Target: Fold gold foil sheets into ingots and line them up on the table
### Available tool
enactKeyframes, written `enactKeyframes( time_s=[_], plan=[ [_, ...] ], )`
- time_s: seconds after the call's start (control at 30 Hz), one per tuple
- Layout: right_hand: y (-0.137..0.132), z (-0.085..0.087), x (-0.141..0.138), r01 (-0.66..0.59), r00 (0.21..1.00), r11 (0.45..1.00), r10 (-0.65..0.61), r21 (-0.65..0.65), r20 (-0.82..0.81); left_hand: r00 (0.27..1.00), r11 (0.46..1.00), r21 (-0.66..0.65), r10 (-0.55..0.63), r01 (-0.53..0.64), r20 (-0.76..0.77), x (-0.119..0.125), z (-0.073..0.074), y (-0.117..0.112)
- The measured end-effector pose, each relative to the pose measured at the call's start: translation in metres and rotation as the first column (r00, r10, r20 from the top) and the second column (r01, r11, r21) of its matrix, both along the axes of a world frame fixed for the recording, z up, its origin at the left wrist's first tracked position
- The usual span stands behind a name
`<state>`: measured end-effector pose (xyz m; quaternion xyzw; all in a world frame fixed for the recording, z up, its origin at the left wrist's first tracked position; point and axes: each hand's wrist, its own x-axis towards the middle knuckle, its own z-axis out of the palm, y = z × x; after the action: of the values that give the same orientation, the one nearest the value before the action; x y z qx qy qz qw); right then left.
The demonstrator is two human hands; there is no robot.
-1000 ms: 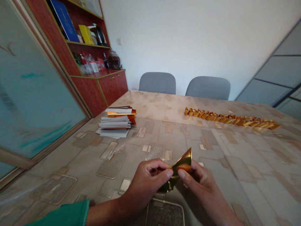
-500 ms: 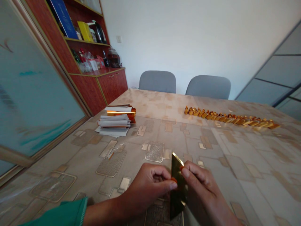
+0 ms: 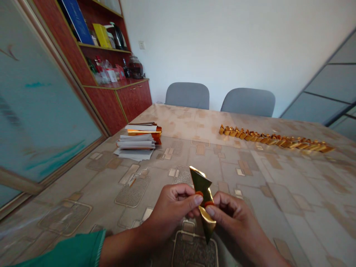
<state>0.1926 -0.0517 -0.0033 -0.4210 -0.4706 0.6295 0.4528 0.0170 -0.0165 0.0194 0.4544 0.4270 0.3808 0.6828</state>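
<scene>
Fig.: L hand point(image 3: 171, 213) & R hand point(image 3: 233, 218) pinch gold foil strip point(image 3: 201, 187) mid-fold, fingers point(image 3: 198, 200) closed on it; row of folded foil pcs point(image 3: 275, 140) on bench point(image 3: 178, 118) beyond.

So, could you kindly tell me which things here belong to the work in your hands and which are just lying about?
Part of the work: left hand, right hand, gold foil piece, stack of papers and foil, row of folded gold pieces.

Just lying about: grey chairs, red wooden cabinet.

Red wooden cabinet point(image 3: 133, 100) against a white wall point(image 3: 222, 44), two grey chairs point(image 3: 187, 95)
</scene>
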Motion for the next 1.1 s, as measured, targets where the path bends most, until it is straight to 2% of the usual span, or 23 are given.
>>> enactKeyframes(
  time_s=[0.13, 0.23, 0.47, 0.67, 0.77, 0.83, 0.9, 0.97, 1.03, 1.1],
  plan=[
    [0.001, 0.006, -0.002, -0.056, 0.993, 0.998, 0.051, 0.043, 0.108, 0.999, 0.999, 0.019, 0.038, -0.039, 0.030, 0.002, -0.001, -0.004],
    [0.001, 0.011, -0.007, -0.034, 0.983, 0.999, 0.029, 0.024, 0.182, 0.995, 0.998, 0.045, 0.035, -0.039, 0.089, 0.004, 0.001, -0.009],
    [0.001, 0.011, -0.016, 0.006, 0.999, 1.000, -0.005, -0.031, 0.047, 0.986, 0.995, -0.021, 0.099, -0.097, 0.134, 0.006, -0.003, -0.007],
    [-0.001, 0.003, -0.013, 0.092, 0.991, 0.993, -0.083, -0.080, 0.109, 0.966, 0.975, -0.060, 0.219, -0.212, 0.138, 0.003, -0.001, 0.003],
    [-0.004, 0.000, -0.012, 0.068, 0.986, 0.993, -0.053, -0.092, 0.157, 0.933, 0.949, -0.093, 0.312, -0.300, 0.180, -0.005, 0.004, 0.015],
    [-0.005, 0.000, -0.010, 0.024, 0.978, 0.998, -0.011, -0.060, 0.210, 0.875, 0.902, -0.133, 0.431, -0.411, 0.221, -0.011, 0.006, 0.023],
    [-0.005, 0.002, -0.005, 0.029, 0.954, 0.998, -0.046, 0.059, 0.298, 0.862, 0.891, -0.167, 0.451, -0.422, 0.230, -0.014, 0.005, 0.027],
    [-0.003, 0.007, 0.002, 0.060, 0.890, 0.952, -0.187, 0.301, 0.415, 0.889, 0.909, -0.217, 0.400, -0.355, 0.223, -0.014, 0.002, 0.025],
    [0.000, 0.012, 0.008, 0.030, 0.783, 0.812, -0.382, 0.583, 0.491, 0.922, 0.930, -0.259, 0.320, -0.261, 0.218, -0.011, -0.002, 0.017],
    [0.002, 0.015, 0.012, -0.085, 0.700, 0.655, -0.496, 0.751, 0.513, 0.947, 0.945, -0.283, 0.231, -0.164, 0.222, -0.007, -0.004, 0.008]
  ],
)
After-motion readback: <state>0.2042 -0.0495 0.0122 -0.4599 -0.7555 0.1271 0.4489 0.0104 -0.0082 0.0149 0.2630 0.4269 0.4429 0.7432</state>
